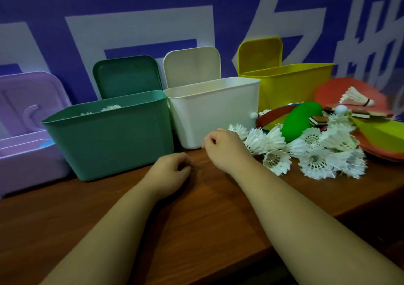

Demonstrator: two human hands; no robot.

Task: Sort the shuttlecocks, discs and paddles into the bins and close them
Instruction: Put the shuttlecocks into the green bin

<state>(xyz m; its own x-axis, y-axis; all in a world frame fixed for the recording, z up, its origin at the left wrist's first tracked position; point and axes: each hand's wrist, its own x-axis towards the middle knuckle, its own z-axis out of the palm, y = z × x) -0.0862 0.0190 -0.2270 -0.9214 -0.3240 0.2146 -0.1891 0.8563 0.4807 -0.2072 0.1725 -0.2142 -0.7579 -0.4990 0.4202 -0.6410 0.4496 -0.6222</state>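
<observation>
Left hand (172,172) and right hand (225,148), fingers curled with nothing seen held, are mid-way along the bench (218,210) before the open green bin (113,140) and white bin (209,114); shuttlecocks (314,151) heaped toward its right edge.

A brown wooden table (207,219) is being seen under the fingers (185,163) of the left hand (170,173) and stretching back from them toward the viewer. Far to the left of those fingers, a lilac box (28,166) is being kept with its lid (26,101) raised. Beyond the fingers (209,141) of the right hand (225,149), a blue banner (43,0) with large white characters (140,28) is being displayed across the background.
</observation>
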